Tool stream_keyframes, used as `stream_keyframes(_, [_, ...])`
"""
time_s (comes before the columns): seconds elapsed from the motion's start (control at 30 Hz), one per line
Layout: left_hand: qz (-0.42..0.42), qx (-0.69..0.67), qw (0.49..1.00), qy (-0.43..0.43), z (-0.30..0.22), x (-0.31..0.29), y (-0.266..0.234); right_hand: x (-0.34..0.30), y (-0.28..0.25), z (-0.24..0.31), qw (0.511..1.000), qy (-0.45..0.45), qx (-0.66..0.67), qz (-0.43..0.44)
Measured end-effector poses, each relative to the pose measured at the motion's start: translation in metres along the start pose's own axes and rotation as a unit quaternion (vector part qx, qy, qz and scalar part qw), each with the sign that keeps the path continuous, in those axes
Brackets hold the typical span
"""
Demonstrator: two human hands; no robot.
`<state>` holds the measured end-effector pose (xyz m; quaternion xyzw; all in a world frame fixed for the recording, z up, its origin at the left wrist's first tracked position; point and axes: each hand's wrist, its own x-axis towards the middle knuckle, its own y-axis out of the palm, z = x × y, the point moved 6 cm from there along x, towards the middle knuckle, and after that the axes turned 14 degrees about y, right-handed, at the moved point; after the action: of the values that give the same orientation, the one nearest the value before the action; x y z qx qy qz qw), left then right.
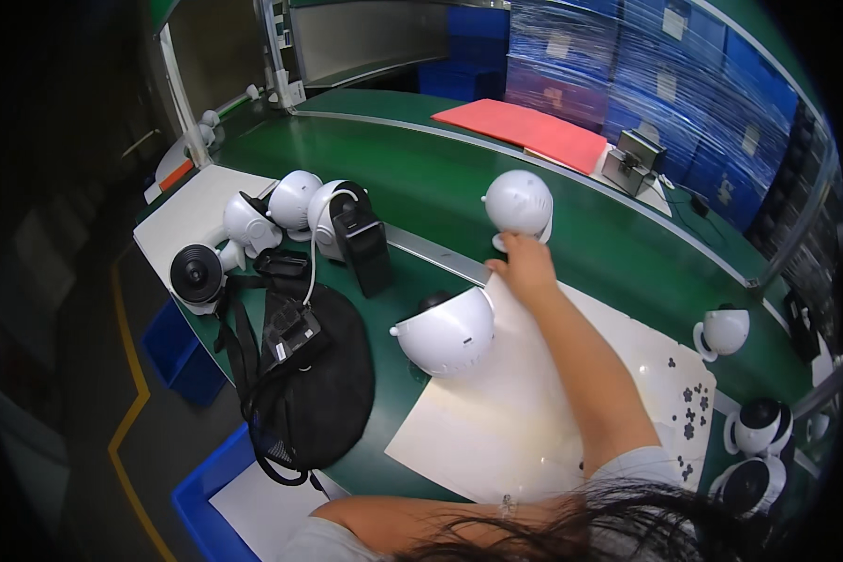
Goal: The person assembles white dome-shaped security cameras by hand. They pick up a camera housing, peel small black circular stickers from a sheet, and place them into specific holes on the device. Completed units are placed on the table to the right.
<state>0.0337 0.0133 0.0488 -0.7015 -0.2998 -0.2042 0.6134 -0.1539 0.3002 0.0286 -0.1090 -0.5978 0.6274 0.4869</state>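
My right hand [528, 266] reaches out over the green belt and grips the foot of a round white camera [519, 202], its fingers closed at the base. The camera stands upright with its smooth back showing. Nearer to me, a second white camera housing [445, 339] lies at the left edge of a cream sheet [496, 426], its dark part facing away. My left forearm [421, 518] crosses the lower edge toward the right. Hair and my right arm hide the left hand.
Several white cameras [250, 225] cluster at the left, beside a black bag [318, 384]. Small black pieces [690, 412] lie on the sheet's right side. Another camera [724, 331] sits on the belt at right. A red sheet [525, 131] and a metal box [633, 161] lie beyond.
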Motion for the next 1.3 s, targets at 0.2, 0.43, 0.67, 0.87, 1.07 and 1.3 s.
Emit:
stream_keyframes(0.2, [-0.058,-0.042,0.997,-0.019,0.009,-0.003,0.014,-0.025,-0.101,-0.073,0.996,0.028,0.060,-0.064])
stream_keyframes(0.43, [-0.090,-0.046,0.992,-0.072,0.010,0.003,-0.012,-0.192,-0.241,-0.123,0.758,0.323,0.557,0.100])
stream_keyframes(0.67, [-0.142,-0.051,0.978,-0.146,0.015,0.003,-0.023,-0.288,-0.229,-0.117,0.676,0.425,0.588,0.126])
stream_keyframes(0.87, [-0.128,-0.036,0.974,-0.181,0.015,0.008,-0.028,-0.287,-0.285,-0.088,0.960,0.110,0.256,-0.011])
stream_keyframes(1.07, [-0.147,-0.010,0.977,-0.152,0.012,0.012,-0.027,-0.288,-0.276,-0.034,0.966,-0.042,0.252,0.038])
stream_keyframes(1.3, [-0.140,-0.005,0.965,-0.223,0.018,0.006,-0.031,-0.303,-0.273,-0.032,0.926,-0.102,0.347,0.111])
